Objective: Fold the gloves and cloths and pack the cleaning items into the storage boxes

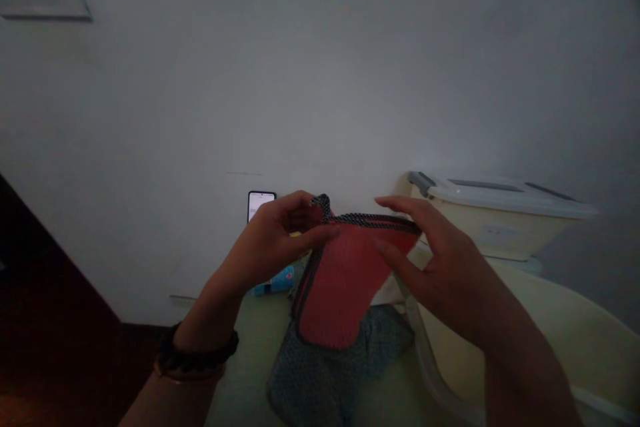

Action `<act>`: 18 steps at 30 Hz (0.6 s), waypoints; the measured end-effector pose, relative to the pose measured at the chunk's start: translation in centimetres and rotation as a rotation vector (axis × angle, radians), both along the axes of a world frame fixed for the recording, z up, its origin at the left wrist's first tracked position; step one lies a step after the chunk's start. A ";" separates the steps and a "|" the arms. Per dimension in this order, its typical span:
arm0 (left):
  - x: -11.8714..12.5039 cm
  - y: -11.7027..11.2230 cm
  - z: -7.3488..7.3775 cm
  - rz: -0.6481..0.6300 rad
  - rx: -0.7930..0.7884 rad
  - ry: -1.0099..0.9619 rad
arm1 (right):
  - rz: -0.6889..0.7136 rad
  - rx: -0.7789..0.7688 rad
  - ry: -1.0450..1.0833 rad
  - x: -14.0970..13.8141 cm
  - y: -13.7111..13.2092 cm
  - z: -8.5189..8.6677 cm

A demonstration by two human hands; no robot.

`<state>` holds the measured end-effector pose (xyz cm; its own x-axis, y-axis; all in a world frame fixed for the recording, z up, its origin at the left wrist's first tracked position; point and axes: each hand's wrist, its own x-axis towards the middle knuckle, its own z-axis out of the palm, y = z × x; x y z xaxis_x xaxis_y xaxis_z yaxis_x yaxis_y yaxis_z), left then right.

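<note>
A red cloth with black-and-white braided edging and a small loop at one corner hangs in front of me. My left hand pinches its upper left corner beside the loop, the thumb lying on the red face. My right hand is around the cloth's upper right corner, thumb and fingers spread apart; whether the palm touches the edge is hard to see. Beneath lies a grey-blue textured cloth, crumpled on the pale green tabletop.
A phone with a lit screen stands upright against the wall, partly behind my left hand. A blue packet lies below it. On the right are a lidded cream storage box and a large open cream bin.
</note>
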<state>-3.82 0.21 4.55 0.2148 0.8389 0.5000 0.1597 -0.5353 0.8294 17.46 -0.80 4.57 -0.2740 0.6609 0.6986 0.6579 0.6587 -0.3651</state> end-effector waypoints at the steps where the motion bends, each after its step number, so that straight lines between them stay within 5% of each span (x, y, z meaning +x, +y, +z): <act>1: 0.3 -0.3 0.0 -0.003 0.021 0.018 | 0.035 -0.023 0.010 -0.2 -0.2 0.1; 6: 1.2 -1.2 0.4 -0.047 0.106 0.085 | 0.070 -0.066 0.038 -0.9 -0.9 0.4; 18: 1.1 -1.2 -0.1 -0.143 0.083 0.133 | 0.112 0.130 0.053 -0.9 -0.8 0.6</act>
